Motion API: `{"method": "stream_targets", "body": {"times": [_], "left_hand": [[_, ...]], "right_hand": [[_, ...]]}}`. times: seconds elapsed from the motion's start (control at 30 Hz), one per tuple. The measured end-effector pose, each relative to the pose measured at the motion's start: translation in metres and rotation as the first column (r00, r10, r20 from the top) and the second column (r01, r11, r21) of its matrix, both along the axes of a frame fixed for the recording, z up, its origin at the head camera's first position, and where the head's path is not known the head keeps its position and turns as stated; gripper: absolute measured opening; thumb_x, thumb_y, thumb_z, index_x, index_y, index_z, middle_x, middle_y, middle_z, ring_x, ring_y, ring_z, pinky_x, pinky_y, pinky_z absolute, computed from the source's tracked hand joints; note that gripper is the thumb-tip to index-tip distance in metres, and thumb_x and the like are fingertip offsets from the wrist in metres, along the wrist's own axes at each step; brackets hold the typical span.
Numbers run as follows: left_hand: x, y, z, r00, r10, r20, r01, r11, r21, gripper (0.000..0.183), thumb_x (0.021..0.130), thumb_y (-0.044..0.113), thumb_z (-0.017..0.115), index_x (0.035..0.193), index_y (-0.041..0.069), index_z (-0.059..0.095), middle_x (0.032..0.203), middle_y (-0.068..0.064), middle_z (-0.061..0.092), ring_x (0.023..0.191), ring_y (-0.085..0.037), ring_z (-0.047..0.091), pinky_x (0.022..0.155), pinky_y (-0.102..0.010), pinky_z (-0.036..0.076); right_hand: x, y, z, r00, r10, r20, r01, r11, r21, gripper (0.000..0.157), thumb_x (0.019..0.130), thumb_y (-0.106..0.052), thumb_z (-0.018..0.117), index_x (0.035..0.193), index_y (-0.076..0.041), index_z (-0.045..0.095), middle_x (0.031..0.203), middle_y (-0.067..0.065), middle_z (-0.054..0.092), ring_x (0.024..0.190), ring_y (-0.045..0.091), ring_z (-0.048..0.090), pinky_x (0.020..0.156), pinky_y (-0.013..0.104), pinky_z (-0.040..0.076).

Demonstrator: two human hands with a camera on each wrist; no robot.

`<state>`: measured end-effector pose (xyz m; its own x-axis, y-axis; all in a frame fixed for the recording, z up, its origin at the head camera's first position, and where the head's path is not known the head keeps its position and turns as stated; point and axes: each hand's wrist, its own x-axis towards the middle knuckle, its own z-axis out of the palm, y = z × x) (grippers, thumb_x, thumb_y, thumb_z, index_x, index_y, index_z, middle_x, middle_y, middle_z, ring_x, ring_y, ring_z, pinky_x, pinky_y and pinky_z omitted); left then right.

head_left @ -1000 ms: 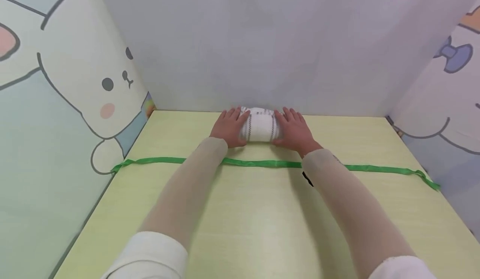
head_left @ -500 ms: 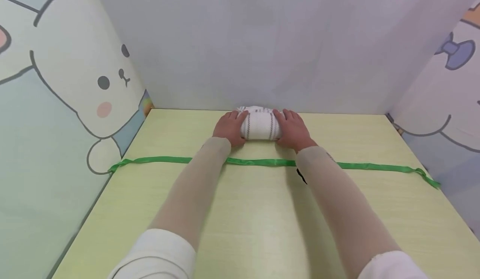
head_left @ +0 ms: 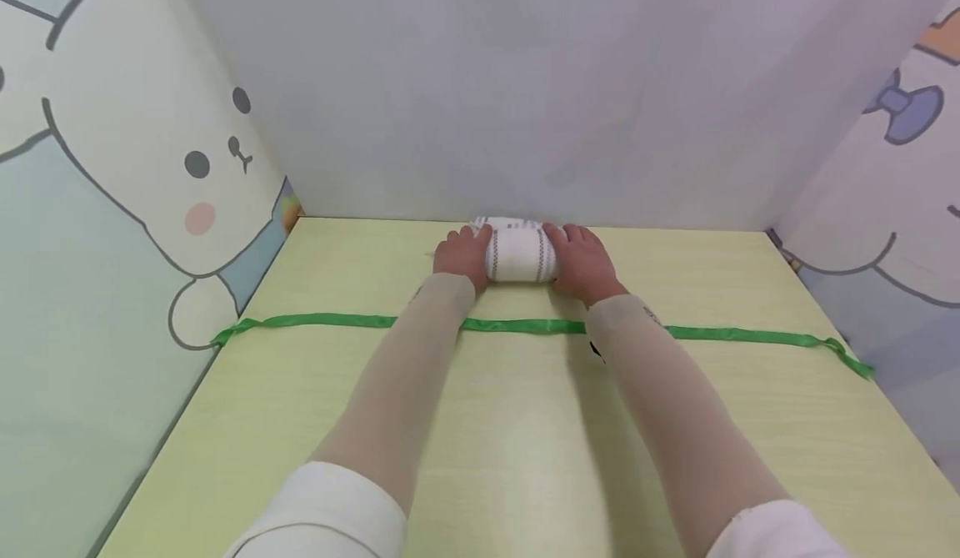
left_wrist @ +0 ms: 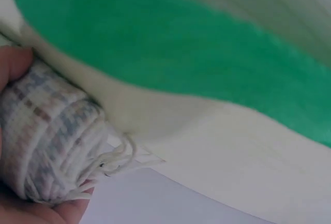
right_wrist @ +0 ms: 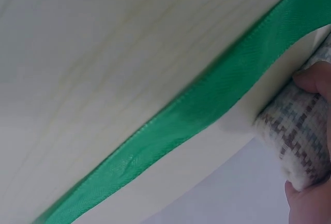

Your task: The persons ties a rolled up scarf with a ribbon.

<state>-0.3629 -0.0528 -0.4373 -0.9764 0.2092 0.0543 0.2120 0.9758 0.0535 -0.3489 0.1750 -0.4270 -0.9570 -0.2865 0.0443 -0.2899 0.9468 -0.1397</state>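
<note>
A rolled-up woven cloth (head_left: 521,256), white with dark patterned stripes, lies near the back edge of the table in the head view. My left hand (head_left: 462,258) grips its left end, and my right hand (head_left: 585,263) grips the right end. Loose fringe threads hang from the end of the cloth (left_wrist: 57,131) in the left wrist view, where thumb and fingers curl around the roll. In the right wrist view the thumb (right_wrist: 313,78) lies along the cloth (right_wrist: 296,136), with a finger under its far side.
A green ribbon (head_left: 525,325) runs across the pale wood table (head_left: 517,424), in front of the cloth. A plain light wall (head_left: 517,91) stands close behind the roll. Cartoon-printed panels (head_left: 112,249) border the left and right sides.
My left hand has shifted right and its fingers have closed in around the roll's end. Both forearms have drawn slightly inward. The cloth stays in nearly the same place.
</note>
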Motion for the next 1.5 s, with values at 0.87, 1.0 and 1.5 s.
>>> {"method": "stream_targets", "body": {"times": [0.87,1.0,1.5], "left_hand": [[0.011,-0.013,0.017,0.981,-0.123,-0.152,0.112,0.991,-0.079,0.073,0.088,0.018,0.075,0.151,0.021,0.038,0.115,-0.012,0.056,0.102,-0.030,0.054,0.086,-0.043,0.051],[0.013,-0.017,0.025,0.977,-0.143,-0.161,0.132,0.988,-0.079,0.077,0.086,0.018,0.078,0.151,0.019,0.039,0.116,-0.014,0.057,0.102,-0.031,0.055,0.087,-0.044,0.051],[0.021,-0.035,0.051,0.956,-0.185,-0.227,0.169,0.982,-0.086,0.078,0.085,0.022,0.081,0.150,0.016,0.040,0.119,-0.014,0.059,0.101,-0.030,0.056,0.083,-0.042,0.052]], "right_hand": [[0.008,0.008,0.016,0.990,0.069,-0.121,-0.062,0.996,0.061,0.090,0.087,-0.009,0.081,0.160,-0.011,0.028,0.145,0.027,0.043,0.134,0.046,0.038,0.117,0.059,0.028],[0.009,0.006,0.020,0.988,0.070,-0.140,-0.060,0.996,0.070,0.095,0.084,-0.012,0.085,0.160,-0.012,0.028,0.144,0.025,0.044,0.133,0.045,0.040,0.116,0.059,0.030],[0.018,0.006,0.038,0.962,0.125,-0.241,-0.123,0.992,0.025,0.099,0.077,-0.019,0.090,0.157,-0.013,0.032,0.141,0.022,0.047,0.130,0.043,0.042,0.112,0.060,0.034]]}}
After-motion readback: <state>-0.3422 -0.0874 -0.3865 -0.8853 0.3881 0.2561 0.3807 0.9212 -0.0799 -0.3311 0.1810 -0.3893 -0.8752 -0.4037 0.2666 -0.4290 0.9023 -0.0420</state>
